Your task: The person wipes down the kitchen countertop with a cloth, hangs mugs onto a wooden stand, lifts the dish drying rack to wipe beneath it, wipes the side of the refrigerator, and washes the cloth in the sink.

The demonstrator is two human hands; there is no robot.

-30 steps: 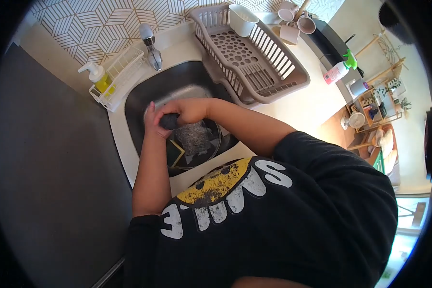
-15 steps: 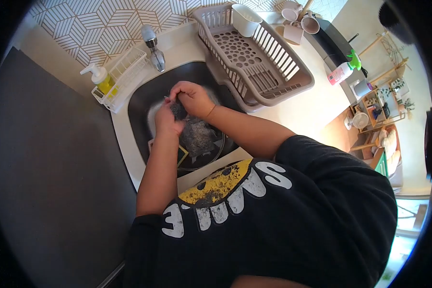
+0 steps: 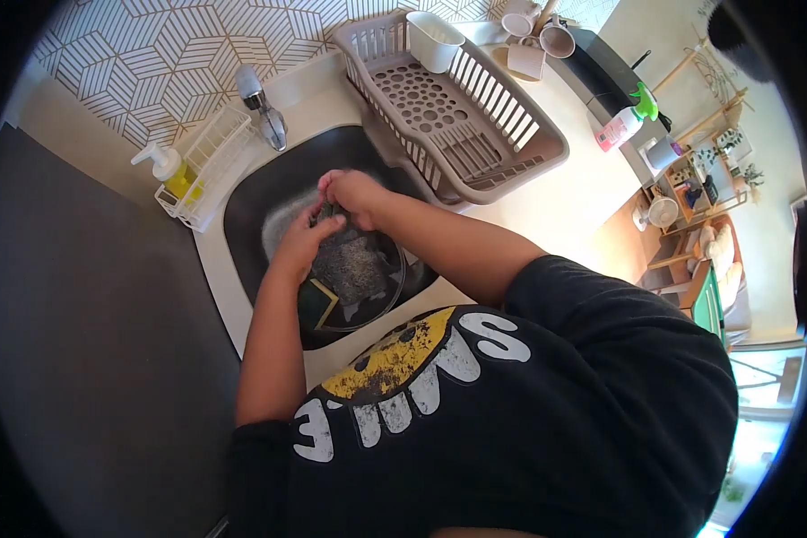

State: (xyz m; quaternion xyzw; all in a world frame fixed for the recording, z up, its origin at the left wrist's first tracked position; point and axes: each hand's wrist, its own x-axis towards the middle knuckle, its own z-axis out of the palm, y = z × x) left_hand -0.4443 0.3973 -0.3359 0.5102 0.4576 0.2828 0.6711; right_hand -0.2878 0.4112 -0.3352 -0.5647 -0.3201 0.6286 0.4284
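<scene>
Over the black sink (image 3: 247,215), my left hand (image 3: 305,238) and my right hand (image 3: 354,195) meet, fingers closed on a small dark grey, cloth-like piece (image 3: 329,212) between them. Its exact kind is hard to make out, and my fingers hide much of it. Just below them lies a speckled grey, rough-looking mass (image 3: 350,269) on a round, dark item with a clear rim (image 3: 402,280), perhaps a pan or lid. Close to my left wrist rests a dark green scouring pad with a yellow edge (image 3: 316,303). Whitish suds or wet sheen show behind my hands.
A chrome faucet (image 3: 262,108) stands at the sink's back edge. Left of it, a white wire rack (image 3: 215,157) holds a soap pump bottle (image 3: 175,170). To the right are a taupe dish rack (image 3: 502,179) with a white cup holder (image 3: 435,43), several mugs (image 3: 526,61) and a spray bottle (image 3: 620,128).
My hands have shifted slightly apart, the left turning with its thumb lifting outward. The whole view has moved a little, showing more of the scouring pad and the grey mass.
</scene>
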